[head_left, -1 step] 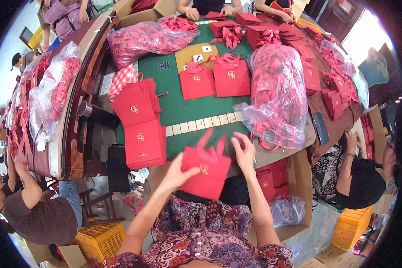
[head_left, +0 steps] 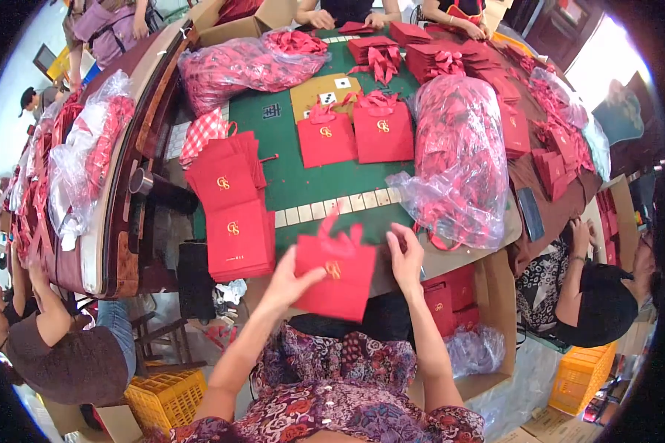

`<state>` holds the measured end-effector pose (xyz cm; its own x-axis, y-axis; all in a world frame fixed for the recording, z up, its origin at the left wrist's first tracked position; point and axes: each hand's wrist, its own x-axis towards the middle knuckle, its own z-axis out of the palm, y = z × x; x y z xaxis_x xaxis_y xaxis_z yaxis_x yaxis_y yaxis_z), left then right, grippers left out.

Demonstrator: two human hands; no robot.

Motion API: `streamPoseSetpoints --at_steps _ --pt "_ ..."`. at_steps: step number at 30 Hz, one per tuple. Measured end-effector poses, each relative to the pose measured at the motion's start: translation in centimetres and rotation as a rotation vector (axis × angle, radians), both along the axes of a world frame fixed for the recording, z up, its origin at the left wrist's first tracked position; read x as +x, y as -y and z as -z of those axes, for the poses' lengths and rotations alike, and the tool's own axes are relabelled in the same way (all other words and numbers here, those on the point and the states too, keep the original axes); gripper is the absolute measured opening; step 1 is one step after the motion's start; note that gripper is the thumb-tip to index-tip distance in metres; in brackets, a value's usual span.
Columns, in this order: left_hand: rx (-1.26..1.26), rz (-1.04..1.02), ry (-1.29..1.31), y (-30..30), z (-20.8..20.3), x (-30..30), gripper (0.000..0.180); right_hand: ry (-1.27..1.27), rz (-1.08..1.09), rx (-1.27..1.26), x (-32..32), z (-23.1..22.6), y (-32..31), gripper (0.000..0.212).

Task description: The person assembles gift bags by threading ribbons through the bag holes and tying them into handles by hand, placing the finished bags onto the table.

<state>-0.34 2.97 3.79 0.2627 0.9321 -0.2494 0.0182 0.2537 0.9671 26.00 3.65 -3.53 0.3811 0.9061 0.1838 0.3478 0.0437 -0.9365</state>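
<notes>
A small red paper gift bag with gold lettering and red ribbon handles is in my left hand. My left thumb lies across its front face, and the other fingers are behind it, out of sight. To the right of the bag, my right hand is raised with its fingers bent and apart, holding nothing. The bag's ribbon handles stand up, slightly blurred. Left of my hands lies a stack of flat red bags without visible ribbons. Two red bags with ribbons lie side by side further back.
A clear plastic sack of red ribbons lies right on the green table; another sack lies at the back left. A black cup sticks out at the table's left edge. A cardboard box stands lower right. Other people work around.
The bag in my left hand has moved slightly up and to the left. My right hand has shifted a little down and to the right, away from the ribbons.
</notes>
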Motion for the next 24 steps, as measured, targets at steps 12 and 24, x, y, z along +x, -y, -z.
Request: streamPoseSetpoints --at_steps 12,24 --pt "0.334 -0.419 -0.111 -22.5 2.3 0.5 0.081 0.408 -0.033 0.148 -0.4 0.2 2.1 0.017" --pt "0.358 -0.353 -0.458 -30.7 7.8 3.4 0.081 0.409 -0.015 0.153 -0.2 -0.1 2.1 0.018"
